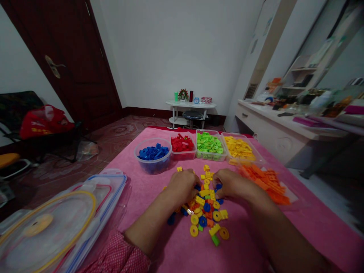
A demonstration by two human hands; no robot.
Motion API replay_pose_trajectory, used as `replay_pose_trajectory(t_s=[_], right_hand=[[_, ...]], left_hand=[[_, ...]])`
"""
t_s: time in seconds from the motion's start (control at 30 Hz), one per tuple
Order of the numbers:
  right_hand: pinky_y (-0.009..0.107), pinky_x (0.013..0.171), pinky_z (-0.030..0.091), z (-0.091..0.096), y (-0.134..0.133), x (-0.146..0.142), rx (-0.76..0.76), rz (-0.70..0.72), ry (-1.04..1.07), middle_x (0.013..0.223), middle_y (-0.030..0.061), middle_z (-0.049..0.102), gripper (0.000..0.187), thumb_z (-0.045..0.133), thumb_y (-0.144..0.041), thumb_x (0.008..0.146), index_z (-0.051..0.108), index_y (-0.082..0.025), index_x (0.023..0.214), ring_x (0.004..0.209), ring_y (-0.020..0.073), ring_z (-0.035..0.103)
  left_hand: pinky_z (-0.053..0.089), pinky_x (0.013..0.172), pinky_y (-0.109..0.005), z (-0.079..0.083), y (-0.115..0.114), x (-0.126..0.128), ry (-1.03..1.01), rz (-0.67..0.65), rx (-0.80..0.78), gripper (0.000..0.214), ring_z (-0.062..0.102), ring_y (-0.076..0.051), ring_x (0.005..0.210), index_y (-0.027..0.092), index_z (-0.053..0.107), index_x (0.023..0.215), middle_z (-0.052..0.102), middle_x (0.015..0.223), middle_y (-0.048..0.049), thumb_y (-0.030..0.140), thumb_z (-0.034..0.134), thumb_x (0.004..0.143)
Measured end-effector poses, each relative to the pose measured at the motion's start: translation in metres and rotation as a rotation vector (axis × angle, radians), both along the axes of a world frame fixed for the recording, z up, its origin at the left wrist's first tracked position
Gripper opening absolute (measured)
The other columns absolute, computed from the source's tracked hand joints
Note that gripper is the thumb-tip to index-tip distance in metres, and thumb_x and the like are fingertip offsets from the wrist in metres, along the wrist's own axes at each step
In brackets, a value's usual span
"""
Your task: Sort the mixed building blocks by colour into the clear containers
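Note:
A loose pile of small plastic building blocks and ring-shaped wheels [207, 206] in yellow, blue, orange and green lies on the pink cloth [148, 201]. My left hand [184, 185] reaches into the pile's left side, its fingers curled down and closed. A blue piece shows at those fingertips, but what they hold is hidden. On the right side of the pile, my right hand [227, 182] is closed, with a blue block [218, 187] between finger and thumb. Yellow wheels [194, 230] and a green block [215, 240] lie at the near edge.
Behind the pile stand a round tub of blue blocks [153, 152] and boxes of red blocks [182, 144], green blocks [209, 144] and yellow blocks [239, 148]. Orange blocks [265, 182] fill a box beside my right forearm. Stacked clear lids [65, 223] lie at left.

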State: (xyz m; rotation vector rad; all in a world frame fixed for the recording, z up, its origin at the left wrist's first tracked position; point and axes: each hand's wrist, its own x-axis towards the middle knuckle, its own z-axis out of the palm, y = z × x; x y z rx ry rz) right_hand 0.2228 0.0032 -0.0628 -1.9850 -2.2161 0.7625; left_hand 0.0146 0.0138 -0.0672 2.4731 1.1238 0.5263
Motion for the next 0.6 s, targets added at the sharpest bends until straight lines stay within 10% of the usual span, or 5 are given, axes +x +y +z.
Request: replay_pose_trajectory(t_s=[0.23, 0.6], right_hand=[[0.021, 0.056, 0.04, 0.01, 0.003, 0.002, 0.084, 0.085, 0.089, 0.069, -0.0009, 0.068, 0.018, 0.067, -0.008, 0.058, 0.072, -0.018, 0.073, 0.065, 0.014, 0.059], [0.024, 0.06, 0.043, 0.047, -0.013, -0.057, 0.639, 0.051, 0.432, 0.087, 0.0027, 0.068, 0.025, 0.065, -0.011, 0.071, 0.072, -0.018, 0.095, 0.064, 0.0117, 0.056]], left_hand=[[0.043, 0.068, -0.028, -0.009, 0.009, 0.004, -0.206, 0.068, -0.072, 0.009, 0.06, -0.021, 0.073, 0.021, 0.07, 0.068, 0.064, 0.074, -0.0071, 0.021, 0.063, 0.074], [0.044, 0.042, -0.015, 0.008, 0.003, 0.013, -1.084, 0.089, -1.402, 0.04, 0.064, -0.013, 0.057, 0.012, 0.058, 0.098, 0.063, 0.075, -0.0065, 0.047, 0.04, 0.091]])
